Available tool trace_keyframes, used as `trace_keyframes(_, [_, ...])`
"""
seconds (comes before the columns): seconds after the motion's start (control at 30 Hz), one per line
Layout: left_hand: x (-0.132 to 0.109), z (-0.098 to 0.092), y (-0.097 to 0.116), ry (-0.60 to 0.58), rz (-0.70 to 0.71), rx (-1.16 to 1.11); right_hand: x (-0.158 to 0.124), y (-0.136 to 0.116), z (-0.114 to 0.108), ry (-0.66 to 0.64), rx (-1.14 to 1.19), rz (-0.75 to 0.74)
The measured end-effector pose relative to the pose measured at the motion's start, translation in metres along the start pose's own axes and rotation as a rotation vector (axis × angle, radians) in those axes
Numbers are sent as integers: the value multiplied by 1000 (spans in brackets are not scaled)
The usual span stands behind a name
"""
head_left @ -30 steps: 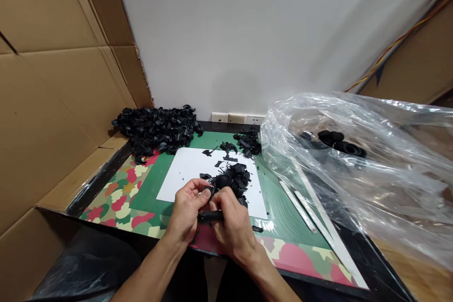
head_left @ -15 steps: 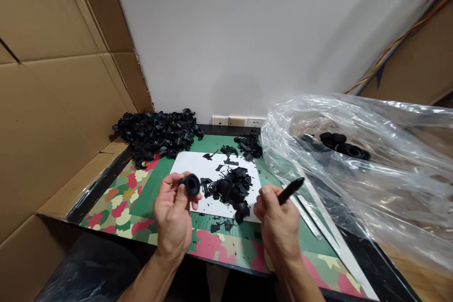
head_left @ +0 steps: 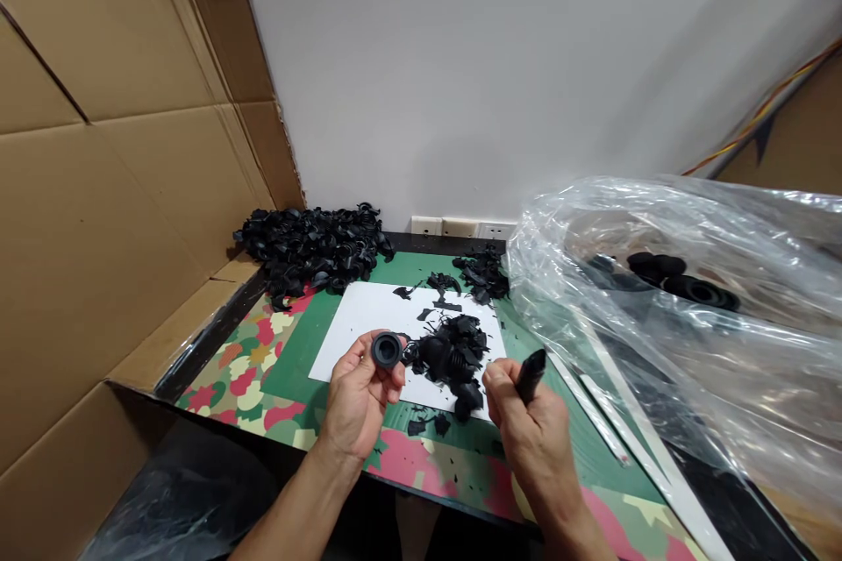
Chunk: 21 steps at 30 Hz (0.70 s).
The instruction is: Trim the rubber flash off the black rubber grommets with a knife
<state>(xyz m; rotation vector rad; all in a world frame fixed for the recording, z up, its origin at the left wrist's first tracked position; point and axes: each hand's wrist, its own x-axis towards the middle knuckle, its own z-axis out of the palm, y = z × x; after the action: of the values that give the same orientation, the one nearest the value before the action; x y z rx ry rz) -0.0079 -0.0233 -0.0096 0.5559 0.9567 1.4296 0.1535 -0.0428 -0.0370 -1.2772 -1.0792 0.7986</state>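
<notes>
My left hand (head_left: 360, 390) pinches a round black rubber part (head_left: 388, 351) between thumb and fingers, its hollow opening turned toward me. In my closed right hand (head_left: 531, 416) is a black pen-like tool (head_left: 531, 372). One end of it sticks up past the fist, and the other end is hidden. Between the hands, a heap of black rubber scraps (head_left: 453, 351) lies on a white sheet (head_left: 342, 333). The part is held just left of that heap, above the sheet, and the right fist is at the sheet's right edge.
A large pile of black rubber pieces (head_left: 316, 245) sits at the back left beside a cardboard wall (head_left: 164, 193). On the right, a clear plastic bag (head_left: 631, 342) holds several round black parts (head_left: 697, 289). White strips (head_left: 592, 412) lie on the green mat (head_left: 296, 359).
The scene has shifted rightward in view. My left hand has turned the rubber part so its opening faces me more. The tool in my right hand points more upright.
</notes>
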Motion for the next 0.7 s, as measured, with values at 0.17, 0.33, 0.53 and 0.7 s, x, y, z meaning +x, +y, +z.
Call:
trace_keyframes(0.17, [2, -3, -4, -3, 20, 23, 2, 0, -1, -49, -217, -138])
trace_keyframes(0.33, [5, -7, -6, -14, 47, 33, 3, 14, -2, -38, -338, -348])
trace_keyframes(0.53, [6, -6, -7, -22, 38, 38, 1, 7, 5, -185, -277, -436])
trace_keyframes(0.7, [6, -6, -10, -26, 29, 41, 0, -5, 24, -221, -289, -668])
